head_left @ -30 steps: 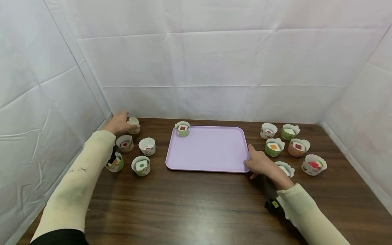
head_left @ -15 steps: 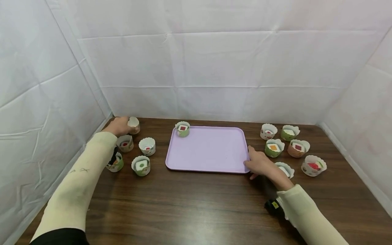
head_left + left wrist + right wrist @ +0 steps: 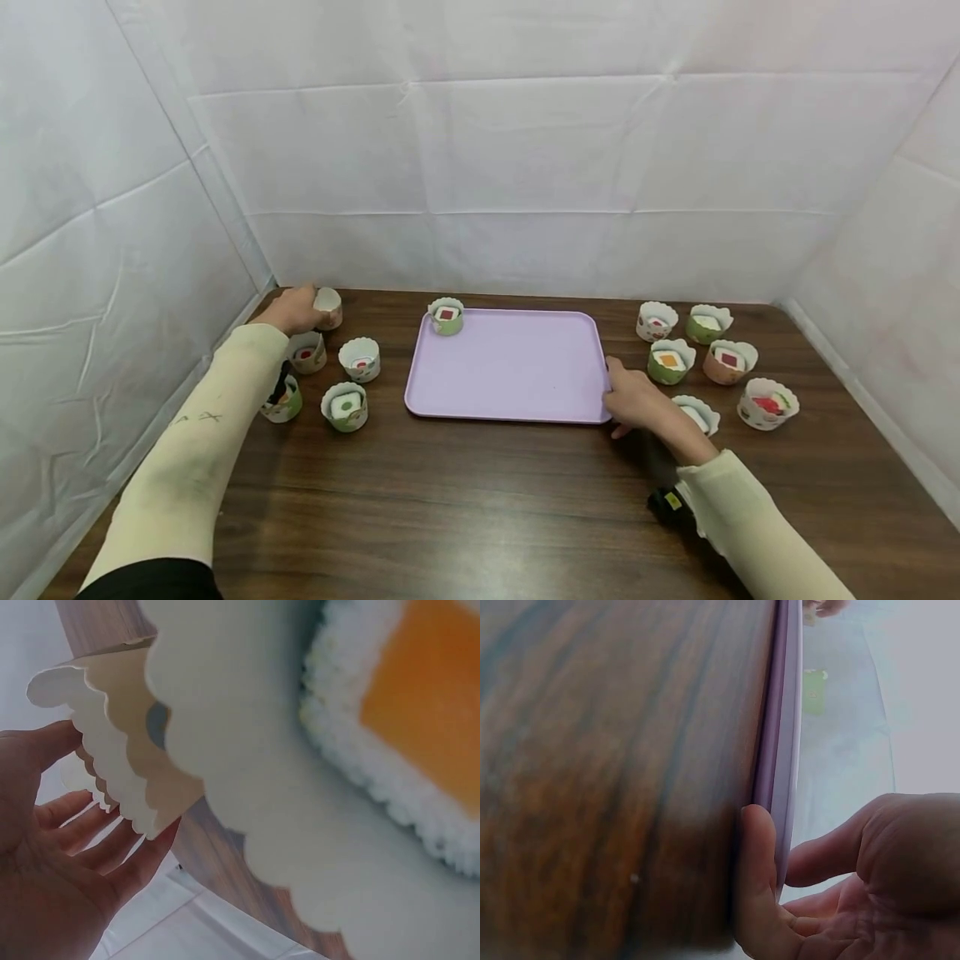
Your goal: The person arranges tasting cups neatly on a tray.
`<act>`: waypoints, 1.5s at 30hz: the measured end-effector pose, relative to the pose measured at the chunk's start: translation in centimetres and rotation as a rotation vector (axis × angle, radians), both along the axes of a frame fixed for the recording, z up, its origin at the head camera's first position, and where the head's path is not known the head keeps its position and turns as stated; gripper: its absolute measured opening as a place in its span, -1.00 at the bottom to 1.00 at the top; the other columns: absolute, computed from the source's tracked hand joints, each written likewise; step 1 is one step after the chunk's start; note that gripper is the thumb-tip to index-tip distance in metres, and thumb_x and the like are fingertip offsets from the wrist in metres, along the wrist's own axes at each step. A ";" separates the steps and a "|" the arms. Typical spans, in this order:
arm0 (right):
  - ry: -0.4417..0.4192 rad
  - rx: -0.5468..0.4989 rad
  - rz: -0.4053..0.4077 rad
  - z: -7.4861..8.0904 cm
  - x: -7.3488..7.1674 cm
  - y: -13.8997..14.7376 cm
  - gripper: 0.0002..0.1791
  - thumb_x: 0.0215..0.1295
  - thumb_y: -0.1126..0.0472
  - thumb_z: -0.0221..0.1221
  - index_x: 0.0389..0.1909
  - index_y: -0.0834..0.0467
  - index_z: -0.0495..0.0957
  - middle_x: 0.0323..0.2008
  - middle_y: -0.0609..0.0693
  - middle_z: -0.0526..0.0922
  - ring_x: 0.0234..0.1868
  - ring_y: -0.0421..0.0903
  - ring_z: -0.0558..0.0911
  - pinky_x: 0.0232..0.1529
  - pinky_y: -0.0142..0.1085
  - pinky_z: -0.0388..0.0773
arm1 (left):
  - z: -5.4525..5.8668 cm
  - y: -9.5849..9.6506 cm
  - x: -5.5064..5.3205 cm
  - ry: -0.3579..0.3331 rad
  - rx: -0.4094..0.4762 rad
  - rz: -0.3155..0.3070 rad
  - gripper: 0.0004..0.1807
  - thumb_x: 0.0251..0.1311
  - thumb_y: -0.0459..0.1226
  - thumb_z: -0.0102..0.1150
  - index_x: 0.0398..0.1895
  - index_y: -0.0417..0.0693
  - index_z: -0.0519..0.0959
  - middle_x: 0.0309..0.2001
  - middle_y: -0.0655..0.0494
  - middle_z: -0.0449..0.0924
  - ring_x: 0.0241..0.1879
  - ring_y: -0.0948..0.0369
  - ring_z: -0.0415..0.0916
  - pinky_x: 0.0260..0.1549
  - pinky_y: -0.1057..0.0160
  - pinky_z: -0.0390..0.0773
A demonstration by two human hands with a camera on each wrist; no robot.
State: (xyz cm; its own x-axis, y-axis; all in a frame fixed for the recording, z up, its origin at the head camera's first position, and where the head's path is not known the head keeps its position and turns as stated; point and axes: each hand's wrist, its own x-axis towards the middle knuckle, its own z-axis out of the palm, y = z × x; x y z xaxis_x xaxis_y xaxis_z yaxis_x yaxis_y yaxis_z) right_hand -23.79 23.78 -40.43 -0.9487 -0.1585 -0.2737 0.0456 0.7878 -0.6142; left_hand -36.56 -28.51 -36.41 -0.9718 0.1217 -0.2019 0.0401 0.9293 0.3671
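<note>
At the far left of the table, my left hand [image 3: 291, 310] holds the side of a scalloped paper baking cup [image 3: 329, 308]. The left wrist view shows the thumb and fingers [image 3: 150, 859] around that cup; its contents are hidden there. Large in that view is another cup [image 3: 225, 750] with a white, rice-like roll [image 3: 442, 697] that has an orange centre. A shallow lilac tray [image 3: 510, 367] lies mid-table, and a green cup [image 3: 447, 318] with a red-centred roll stands on its back left corner. My right hand [image 3: 637, 400] pinches the tray's front right corner.
More cups stand at the left: a white one [image 3: 360, 360], a green one [image 3: 345, 406], a brown one [image 3: 307, 354]. Several others, including a white cup [image 3: 767, 406] and an orange-brown cup [image 3: 730, 363], stand right of the tray. White cloth [image 3: 525, 167] hangs behind the wooden table [image 3: 450, 508].
My left hand's fingers have come down from above the back left cup and now hold its side. The tray and my right hand stay in place.
</note>
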 end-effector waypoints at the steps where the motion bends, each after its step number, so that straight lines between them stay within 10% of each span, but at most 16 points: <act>1: 0.001 0.002 0.001 0.0 0.0 0.0 -0.24 0.41 0.43 -0.17 0.57 0.50 -0.19 0.06 0.56 0.46 -0.56 -0.03 0.65 -0.57 -0.21 0.76 | 0.0 0.1 0.1 -0.001 0.001 0.003 -0.17 0.43 -0.04 0.03 0.47 -0.55 0.11 0.33 -0.59 0.29 0.23 -0.37 0.38 0.16 -0.30 0.53; 21: -0.024 0.024 0.009 0.3 -0.3 -0.2 -0.21 0.38 0.43 -0.19 0.58 0.49 -0.22 0.35 0.67 0.24 -0.53 -0.02 0.66 -0.56 -0.22 0.77 | 0.0 0.6 0.2 0.002 -0.029 -0.014 -0.25 0.52 -0.15 -0.11 0.46 -0.65 0.02 0.36 -0.67 0.19 0.30 -0.47 0.31 0.23 -0.36 0.49; 45: -0.033 0.007 0.003 0.6 0.0 -0.1 -0.21 0.38 0.45 -0.16 0.57 0.50 -0.21 0.21 0.62 0.35 -0.45 0.02 0.63 -0.55 -0.22 0.77 | 1.1 2.4 0.1 0.133 0.097 -0.061 -0.25 0.40 -0.06 0.01 0.41 -0.51 0.21 0.40 -0.53 0.27 0.30 -0.35 0.36 0.24 -0.27 0.51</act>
